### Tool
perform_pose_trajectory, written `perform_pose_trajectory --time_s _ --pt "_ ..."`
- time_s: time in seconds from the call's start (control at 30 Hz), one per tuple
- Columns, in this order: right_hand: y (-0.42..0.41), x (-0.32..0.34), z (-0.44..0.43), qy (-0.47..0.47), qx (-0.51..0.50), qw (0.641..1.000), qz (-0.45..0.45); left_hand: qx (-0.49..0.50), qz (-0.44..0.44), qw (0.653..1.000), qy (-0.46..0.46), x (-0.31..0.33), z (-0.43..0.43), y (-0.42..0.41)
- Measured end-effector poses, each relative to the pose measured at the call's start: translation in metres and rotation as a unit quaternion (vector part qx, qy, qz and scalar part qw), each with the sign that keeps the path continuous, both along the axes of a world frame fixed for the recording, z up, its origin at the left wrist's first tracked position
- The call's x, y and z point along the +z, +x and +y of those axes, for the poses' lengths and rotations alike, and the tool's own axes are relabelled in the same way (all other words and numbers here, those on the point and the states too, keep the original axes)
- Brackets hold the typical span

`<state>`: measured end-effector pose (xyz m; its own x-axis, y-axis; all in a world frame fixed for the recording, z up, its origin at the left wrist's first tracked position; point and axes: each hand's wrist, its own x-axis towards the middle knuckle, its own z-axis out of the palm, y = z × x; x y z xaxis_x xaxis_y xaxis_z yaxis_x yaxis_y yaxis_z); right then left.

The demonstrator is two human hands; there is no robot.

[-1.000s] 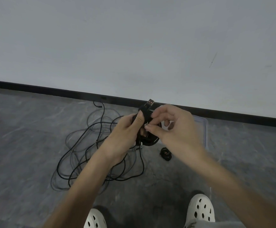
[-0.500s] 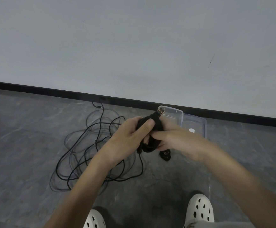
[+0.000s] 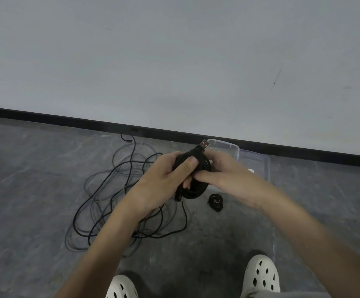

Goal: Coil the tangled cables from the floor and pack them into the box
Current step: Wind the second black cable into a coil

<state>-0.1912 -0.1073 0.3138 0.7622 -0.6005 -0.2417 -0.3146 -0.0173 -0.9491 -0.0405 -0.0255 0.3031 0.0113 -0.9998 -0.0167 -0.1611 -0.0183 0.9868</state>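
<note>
A black coiled cable (image 3: pixel 194 190) hangs between both hands above the floor, its USB plug (image 3: pixel 203 145) sticking up at the top. My left hand (image 3: pixel 164 181) grips the coil from the left, thumb pressed across its front. My right hand (image 3: pixel 224 175) holds the coil from the right, fingers curled round it. Several tangled black cables (image 3: pixel 119 190) lie spread on the grey floor to the left. A clear plastic box (image 3: pixel 254 160) stands against the wall behind my right hand, partly hidden by it.
A small black coiled bundle (image 3: pixel 215 202) lies on the floor just right of the held coil. A black skirting board (image 3: pixel 67 121) runs along the grey wall. My two white clogs (image 3: pixel 260 276) stand at the bottom edge.
My right hand dropped from pinching near the plug to wrapping round the coil's right side. The plug tilted to the right. The box came into view behind the hands.
</note>
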Motion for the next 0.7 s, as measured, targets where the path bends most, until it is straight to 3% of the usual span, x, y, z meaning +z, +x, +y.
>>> perform_pose_trajectory --time_s 0.1,0.23,0.43,0.57,0.7 --pt "0.002 -0.004 0.000 -0.058 -0.029 0.998 0.016 0.002 -0.034 0.999 -0.005 0.000 0.001 -0.002" --pt "0.002 -0.006 0.000 -0.037 -0.053 0.998 -0.010 0.005 -0.036 0.999 -0.013 0.001 0.000 -0.003" --pt "-0.005 -0.005 -0.010 0.117 0.008 0.991 -0.071 -0.009 -0.013 1.000 -0.022 0.001 0.001 0.002" --pt "-0.013 -0.003 -0.026 0.287 0.014 0.950 -0.120 -0.030 -0.010 0.999 -0.026 0.003 0.002 0.005" --pt "-0.009 -0.002 -0.032 0.323 -0.055 0.942 -0.067 -0.064 -0.001 0.998 -0.018 0.004 0.003 -0.001"
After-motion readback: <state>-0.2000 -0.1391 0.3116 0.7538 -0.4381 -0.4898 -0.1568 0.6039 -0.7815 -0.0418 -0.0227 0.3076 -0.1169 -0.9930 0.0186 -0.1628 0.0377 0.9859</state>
